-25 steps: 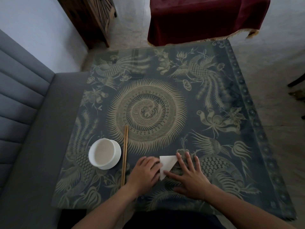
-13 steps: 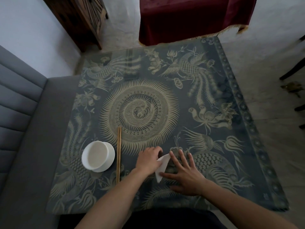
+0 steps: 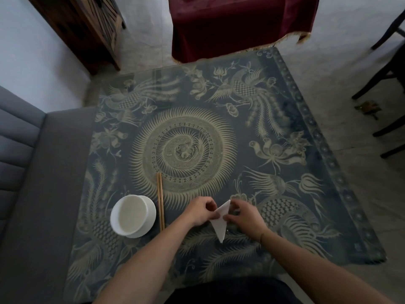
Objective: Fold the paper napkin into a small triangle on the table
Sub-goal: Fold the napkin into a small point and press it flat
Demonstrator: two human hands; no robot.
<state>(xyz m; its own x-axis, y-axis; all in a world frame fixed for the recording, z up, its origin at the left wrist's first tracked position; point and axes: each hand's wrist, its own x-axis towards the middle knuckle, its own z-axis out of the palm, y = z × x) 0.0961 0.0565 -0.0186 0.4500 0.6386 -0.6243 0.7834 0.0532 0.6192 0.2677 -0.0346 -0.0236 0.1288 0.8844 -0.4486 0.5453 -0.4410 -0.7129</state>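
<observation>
Head view showed both hands' fingers pinching the napkin [image 3: 219, 222] mid-fold above the desk [image 3: 285, 132]; next needed edge alignment and a pressed crease.

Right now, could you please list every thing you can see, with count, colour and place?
napkin: 1, white, folded to a narrow triangle, near table edge, between both hands
bowl: 1, white, left of the chopsticks
chopsticks: 1 pair, light wood, lying between bowl and hands
table: 1, dark blue with pale phoenix pattern, centre
sofa: 1, grey, left
red cloth: 1, dark red, beyond the table
wooden cabinet: 1, dark brown, upper left
chair legs: dark, right edge
left hand: pinches the napkin
right hand: pinches the napkin
</observation>
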